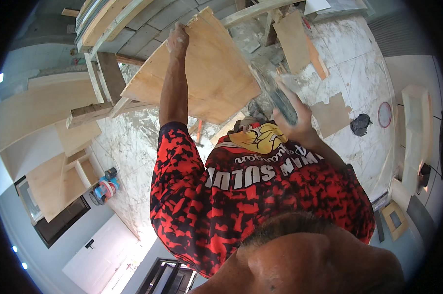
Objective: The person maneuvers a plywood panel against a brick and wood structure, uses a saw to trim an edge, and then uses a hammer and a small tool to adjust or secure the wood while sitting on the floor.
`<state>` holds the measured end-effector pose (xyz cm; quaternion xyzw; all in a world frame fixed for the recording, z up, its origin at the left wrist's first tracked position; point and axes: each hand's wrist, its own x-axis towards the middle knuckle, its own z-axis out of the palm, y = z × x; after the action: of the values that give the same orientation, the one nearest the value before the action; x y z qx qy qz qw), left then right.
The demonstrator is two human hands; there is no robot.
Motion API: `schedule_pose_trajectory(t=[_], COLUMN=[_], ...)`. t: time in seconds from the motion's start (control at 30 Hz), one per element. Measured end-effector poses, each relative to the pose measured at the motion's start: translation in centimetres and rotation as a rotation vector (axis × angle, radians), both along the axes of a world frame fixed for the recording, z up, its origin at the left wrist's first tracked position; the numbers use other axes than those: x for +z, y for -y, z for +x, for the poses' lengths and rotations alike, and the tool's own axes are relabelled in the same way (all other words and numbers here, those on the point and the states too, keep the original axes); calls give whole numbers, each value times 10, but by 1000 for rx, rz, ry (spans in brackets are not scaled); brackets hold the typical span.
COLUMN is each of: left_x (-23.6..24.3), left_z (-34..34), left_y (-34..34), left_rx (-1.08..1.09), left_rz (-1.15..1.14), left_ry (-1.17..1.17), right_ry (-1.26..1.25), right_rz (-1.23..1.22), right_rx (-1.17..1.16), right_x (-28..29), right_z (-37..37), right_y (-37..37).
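Observation:
A plywood panel (202, 68) is tilted in front of me, its upper part near a wooden frame. My left hand (178, 40) is closed over the panel's top edge, arm stretched out. Beside the panel's right edge, my right hand (299, 116) is wrapped round a long dark hand tool (284, 105). Motion smears that tool, so its exact kind is unclear; its far end points up toward the panel's edge. Whether it touches the wood I cannot tell. Below the panel, an orange-handled tool (199, 132) lies on the floor, partly hidden.
Plywood offcuts (331, 115) lie on the dusty tiled floor at right, near a black bag (361, 125) and a round red-rimmed item (385, 114). Wooden framing (99, 83) stands at left. A blue and red machine (104, 188) sits by wooden cabinetry (47, 181) at lower left.

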<state>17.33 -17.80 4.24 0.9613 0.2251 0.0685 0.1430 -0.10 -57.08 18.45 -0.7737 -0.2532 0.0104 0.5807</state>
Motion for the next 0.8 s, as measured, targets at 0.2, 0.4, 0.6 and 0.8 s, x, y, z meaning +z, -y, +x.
schedule_pose_trajectory(t=[0.2, 0.4, 0.6, 0.8], left_x=[25, 42, 45, 34], left_z=[12, 9, 21, 43], left_y=[17, 18, 26, 22], left_rx=[-73, -205, -212, -336], left_rz=[-35, -9, 53, 161], left_ry=[-15, -147, -231, -224], right_ry=[-66, -104, -29, -47], right_rz=[27, 23, 33, 5], right_rx=[33, 25, -5, 6], right_x=[-28, -33, -33, -35], right_z=[18, 18, 22, 27], right_y=[-6, -7, -7, -9])
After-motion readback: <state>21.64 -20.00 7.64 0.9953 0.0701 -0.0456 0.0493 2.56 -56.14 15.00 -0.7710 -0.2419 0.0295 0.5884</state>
